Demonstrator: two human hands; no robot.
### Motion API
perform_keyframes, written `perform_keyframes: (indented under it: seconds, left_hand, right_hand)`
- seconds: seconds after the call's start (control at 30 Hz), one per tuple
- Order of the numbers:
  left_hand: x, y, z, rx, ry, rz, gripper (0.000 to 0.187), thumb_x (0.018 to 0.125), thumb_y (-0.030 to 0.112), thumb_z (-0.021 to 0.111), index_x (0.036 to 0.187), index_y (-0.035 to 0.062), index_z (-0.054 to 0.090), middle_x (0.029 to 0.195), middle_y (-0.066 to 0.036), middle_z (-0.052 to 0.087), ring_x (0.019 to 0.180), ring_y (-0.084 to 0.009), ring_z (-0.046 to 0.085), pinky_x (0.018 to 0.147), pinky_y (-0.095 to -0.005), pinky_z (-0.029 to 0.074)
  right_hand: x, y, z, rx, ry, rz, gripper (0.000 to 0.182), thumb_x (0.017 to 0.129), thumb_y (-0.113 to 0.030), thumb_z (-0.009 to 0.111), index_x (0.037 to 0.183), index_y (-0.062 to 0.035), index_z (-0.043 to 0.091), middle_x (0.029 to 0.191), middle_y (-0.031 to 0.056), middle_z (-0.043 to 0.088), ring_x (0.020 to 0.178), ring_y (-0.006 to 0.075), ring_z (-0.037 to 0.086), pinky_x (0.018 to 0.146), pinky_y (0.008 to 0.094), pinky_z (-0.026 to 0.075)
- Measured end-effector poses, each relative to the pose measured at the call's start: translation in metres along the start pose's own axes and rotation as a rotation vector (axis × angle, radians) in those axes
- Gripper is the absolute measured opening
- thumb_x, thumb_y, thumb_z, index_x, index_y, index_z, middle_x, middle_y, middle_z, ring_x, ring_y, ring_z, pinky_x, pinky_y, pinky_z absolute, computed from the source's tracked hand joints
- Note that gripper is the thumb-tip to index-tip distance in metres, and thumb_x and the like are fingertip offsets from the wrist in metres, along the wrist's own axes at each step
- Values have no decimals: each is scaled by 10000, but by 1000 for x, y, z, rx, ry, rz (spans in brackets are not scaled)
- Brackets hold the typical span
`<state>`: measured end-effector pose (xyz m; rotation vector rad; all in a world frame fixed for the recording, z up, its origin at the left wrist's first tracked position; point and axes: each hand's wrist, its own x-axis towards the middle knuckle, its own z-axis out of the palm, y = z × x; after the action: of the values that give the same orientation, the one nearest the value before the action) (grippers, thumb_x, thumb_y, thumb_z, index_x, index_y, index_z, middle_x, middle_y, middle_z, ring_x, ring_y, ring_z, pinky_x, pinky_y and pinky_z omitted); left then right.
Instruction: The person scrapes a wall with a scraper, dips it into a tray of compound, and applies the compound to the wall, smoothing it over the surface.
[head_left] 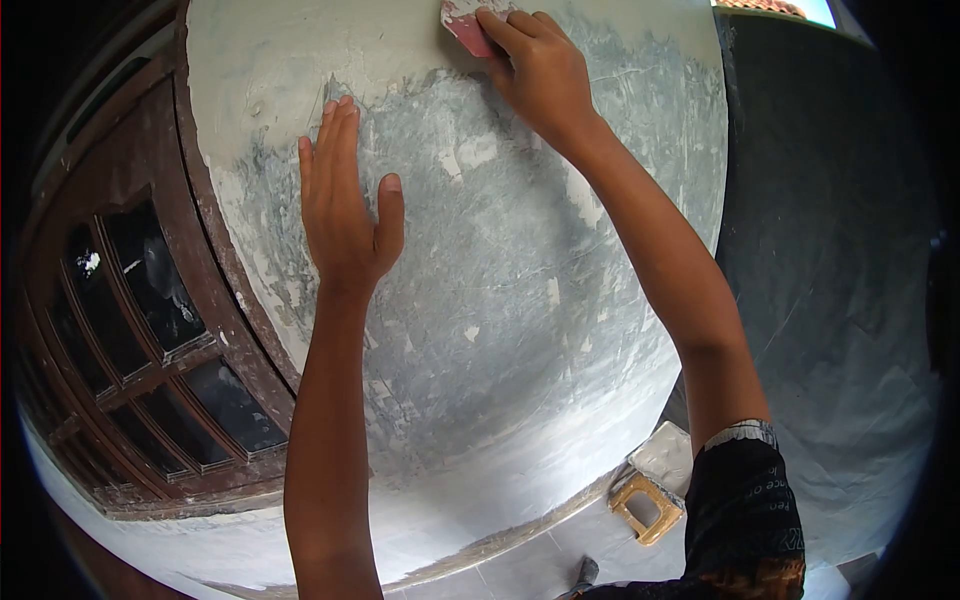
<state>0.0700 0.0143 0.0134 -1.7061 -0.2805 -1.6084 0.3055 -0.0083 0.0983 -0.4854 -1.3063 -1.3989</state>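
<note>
My right hand (545, 75) grips a pinkish-red putty scraper (466, 28) with whitish smears on it, held against the upper part of the wall (480, 270). The fingers and thumb close around the scraper, and part of it runs out of view at the top. Lower and to the left, my left hand (345, 205) lies flat on the wall, fingers pointing up and thumb apart, holding nothing. Smooth cream-coloured filler covers the wall above both hands. Below them the surface is rough, grey and patchy, with pale chipped spots.
A brown wooden window frame (215, 300) with dark glass panes borders the wall on the left. Dark sheeting (840, 280) hangs on the right. On the tiled floor (520, 565) stand a yellowish stool (625, 500) and a whitish, smeared container or board (663, 452).
</note>
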Motion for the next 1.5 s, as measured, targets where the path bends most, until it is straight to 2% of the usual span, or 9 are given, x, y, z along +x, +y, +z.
perform_keyframes:
  seconds: [0.23,0.43,0.63,0.77,1.0,1.23,1.3,1.37,1.5]
  left_hand:
    - [0,-1,0,-5,2,9,604,981,320,472,1458,-47,418,1492,-218,486,1440,-375,404,1190,-586,211]
    - [0,-1,1,13,-4,33,594,977,311,480,1450,-45,433,1487,-217,493,1432,-380,415,1186,-589,221]
    - [1,0,0,14,-9,20,588,962,274,489,1456,-40,431,1487,-215,494,1432,-384,414,1186,-590,220]
    - [1,0,-1,7,4,27,590,959,267,488,1457,-43,427,1485,-216,497,1431,-385,415,1185,-590,222]
    - [-1,-2,1,8,6,21,601,977,303,483,1457,-53,421,1479,-225,498,1429,-387,416,1187,-588,217]
    - [1,3,-1,-28,-7,-2,556,1008,268,404,1471,-40,407,1502,-215,476,1449,-380,386,1193,-594,177]
    - [2,2,-1,-21,-8,5,556,1009,269,403,1470,-41,407,1503,-216,475,1449,-380,386,1193,-594,177]
    - [0,2,-1,-18,-18,6,557,1009,271,402,1470,-41,407,1503,-216,474,1449,-379,386,1194,-593,177]
    - [0,-1,0,11,-5,3,602,956,278,492,1457,-49,422,1490,-216,489,1438,-375,407,1190,-581,218]
  right_hand:
    - [-74,-50,-31,96,-276,79,497,705,-3,726,1193,-47,642,928,66,620,933,249,637,633,364,571]
    - [-22,-16,-21,77,-67,85,460,711,-21,732,1162,-70,657,916,69,638,865,265,640,657,383,559]
    - [-28,-13,-3,-1,-192,57,489,746,-6,719,1227,-64,648,959,66,657,938,265,649,723,377,571]
    - [-66,-67,-35,173,-264,19,464,701,-14,730,1156,-27,638,906,54,631,937,250,640,613,353,575]
    - [-2,-15,-2,4,-74,77,414,730,-8,704,1138,-45,640,891,60,641,888,260,642,654,385,569]
    - [-64,-82,-35,168,-286,35,458,723,-28,720,1173,-24,639,912,53,614,910,243,639,586,358,560]
    - [-49,-76,-40,181,-301,76,550,701,-15,766,1237,-54,649,940,51,622,852,239,622,644,359,563]
    - [-20,-49,-29,60,-108,62,394,724,-60,740,1109,-57,658,881,49,620,871,251,644,585,362,556]
    - [3,-14,-5,-47,-44,66,351,748,-28,697,1092,-55,638,889,65,650,879,267,648,630,372,563]
